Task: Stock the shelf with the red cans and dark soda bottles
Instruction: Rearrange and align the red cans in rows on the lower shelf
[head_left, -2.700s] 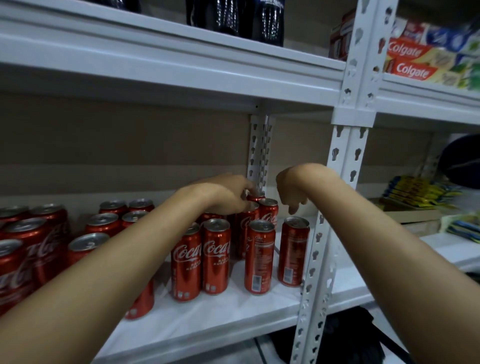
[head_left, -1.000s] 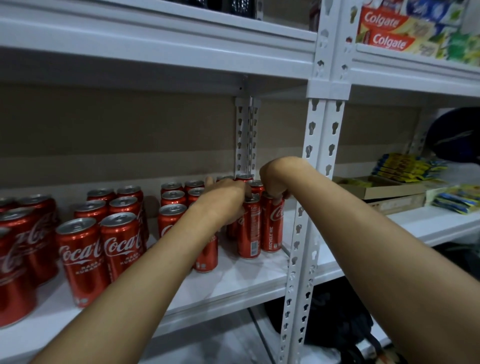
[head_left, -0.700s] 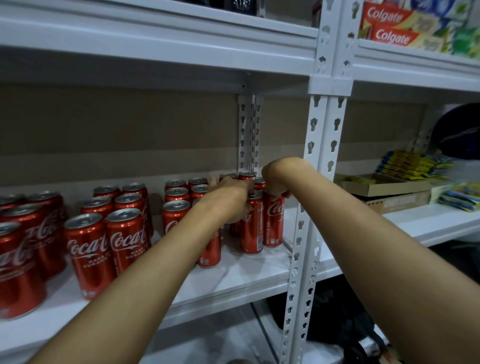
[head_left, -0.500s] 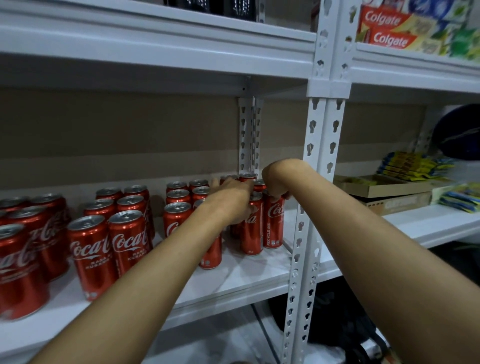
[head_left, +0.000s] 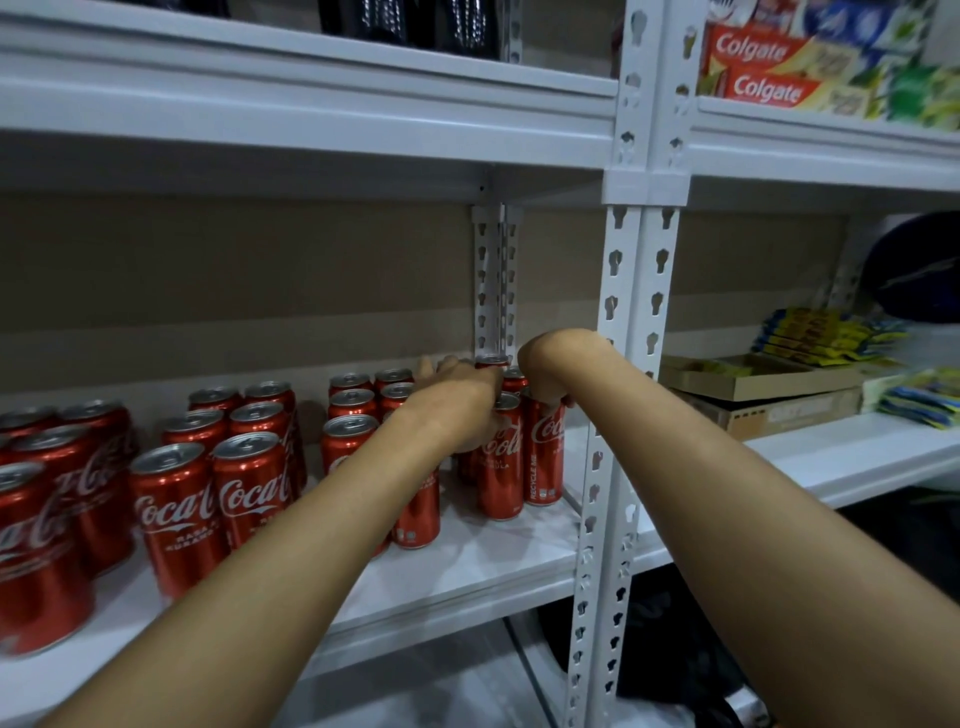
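Right hand (head_left: 543, 382) is down over the top of a can (head_left: 544, 457) at the right end of the shelf (head_left: 493, 558), wrist bent, fingers curled onto its rim — that looks like a grip from above. The can stands upright, hard against its neighbour (head_left: 501, 467) and just inside the post (head_left: 605, 467).

Left hand (head_left: 457, 400) reaches in beside it, over the same cluster. Fingers stretch toward the back cans (head_left: 491, 361), fairly straight as far as I can see; the palm side is hidden, so whether it holds anything I cannot tell. It reads as steadying or nudging the row.

The step, by my reading, is squaring this last group into line. To do it well: keep the can upright, slide rather than lift, and press it flush with the neighbour without knocking the tall narrow ones behind. Watch the post on the right; there is little room there. The left hand should brace the back row while the right sets the front one.

Further left, more red cans (head_left: 249, 488) stand in loose blocks on the same shelf, with gaps between the groups. Dark bottles (head_left: 395, 21) are already up on the shelf above, only their bases in view. Off to the right, toothpaste boxes (head_left: 763, 67) above and a carton (head_left: 763, 384) below.
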